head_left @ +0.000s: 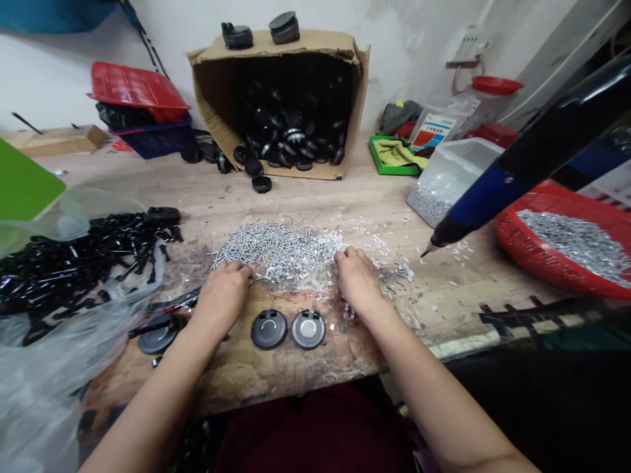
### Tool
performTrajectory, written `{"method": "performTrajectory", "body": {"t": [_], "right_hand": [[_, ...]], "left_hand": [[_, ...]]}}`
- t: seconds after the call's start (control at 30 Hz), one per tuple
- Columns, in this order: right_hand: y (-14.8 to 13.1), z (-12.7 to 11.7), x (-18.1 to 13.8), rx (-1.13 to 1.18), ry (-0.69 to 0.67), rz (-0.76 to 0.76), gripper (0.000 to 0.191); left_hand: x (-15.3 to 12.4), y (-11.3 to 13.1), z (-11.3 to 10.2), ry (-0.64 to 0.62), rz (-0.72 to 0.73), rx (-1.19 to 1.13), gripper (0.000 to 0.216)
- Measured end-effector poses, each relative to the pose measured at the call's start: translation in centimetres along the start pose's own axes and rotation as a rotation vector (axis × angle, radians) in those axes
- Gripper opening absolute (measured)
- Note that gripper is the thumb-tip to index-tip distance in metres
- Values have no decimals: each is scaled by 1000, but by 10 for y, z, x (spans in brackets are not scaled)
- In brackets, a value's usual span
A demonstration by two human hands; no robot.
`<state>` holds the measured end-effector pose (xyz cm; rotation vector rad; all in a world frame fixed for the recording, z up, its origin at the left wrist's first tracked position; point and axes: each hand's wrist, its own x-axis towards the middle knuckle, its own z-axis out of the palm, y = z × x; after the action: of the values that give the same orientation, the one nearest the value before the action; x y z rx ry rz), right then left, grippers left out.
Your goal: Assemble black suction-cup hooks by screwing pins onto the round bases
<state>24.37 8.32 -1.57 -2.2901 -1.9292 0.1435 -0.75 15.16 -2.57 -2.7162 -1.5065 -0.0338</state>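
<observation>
My left hand (223, 292) rests knuckles-up at the near left edge of a heap of small silver screws (276, 248), fingers curled into it. At the heap's near right edge my right hand (355, 279) does the same, fingertips buried among screws. What either hand pinches is hidden. Two round black disc parts (269, 328) (308, 328) lie side by side on the wooden bench (296, 374) between my wrists. A third dark disc (158, 334) lies left of my left forearm.
A blue-and-black electric screwdriver (497, 187) hangs tip-down at right. A red basket of screws (566, 243) and a clear tub (451, 177) stand right. A tipped cardboard box (280, 98) spills black discs at back. Black plastic sticks (83, 253) lie on clear bags at left.
</observation>
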Motion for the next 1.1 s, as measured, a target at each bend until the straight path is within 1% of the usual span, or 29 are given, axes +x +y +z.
{"method": "performTrajectory", "body": {"t": [0.07, 0.13, 0.37, 0.5, 0.57, 0.63, 0.73, 0.8, 0.87, 0.93, 1.0, 1.03, 1.07, 1.1], "right_hand": [[5, 3, 7, -14, -20, 50, 22], [11, 6, 11, -15, -34, 67, 22], [29, 7, 19, 38, -68, 10, 12], [30, 7, 18, 60, -49, -7, 9], [29, 8, 16, 73, -22, -13, 9], [28, 10, 15, 101, 18, -13, 10], [30, 15, 14, 169, 71, -8, 12], [33, 17, 15, 228, 90, -9, 12], [34, 16, 15, 294, 116, -14, 10], [30, 13, 12, 371, 163, -30, 11], [18, 7, 3, 456, 219, -61, 13], [9, 4, -4, 553, 233, -80, 13], [-1, 1, -11, 679, 233, -98, 13], [-12, -1, -18, 919, 207, -109, 12]], "left_hand": [[1, -2, 2, -4, 7, -10, 18], [2, -4, 3, -9, 22, -21, 16], [1, -3, 0, 3, 50, -10, 16], [-3, 0, 1, 61, 18, 30, 17], [-5, 1, 3, 87, -12, -3, 18], [-6, 3, 3, 125, -51, -138, 20], [-11, 8, 1, 211, -147, -436, 23], [-16, 15, -4, 240, -194, -533, 24], [-22, 22, -10, 243, -217, -624, 22], [-29, 31, -19, 224, -269, -902, 20], [-37, 40, -29, 178, -339, -1283, 20], [-41, 45, -33, 146, -367, -1450, 22], [-45, 50, -38, 113, -383, -1570, 23], [-48, 54, -42, 85, -390, -1663, 23]]}}
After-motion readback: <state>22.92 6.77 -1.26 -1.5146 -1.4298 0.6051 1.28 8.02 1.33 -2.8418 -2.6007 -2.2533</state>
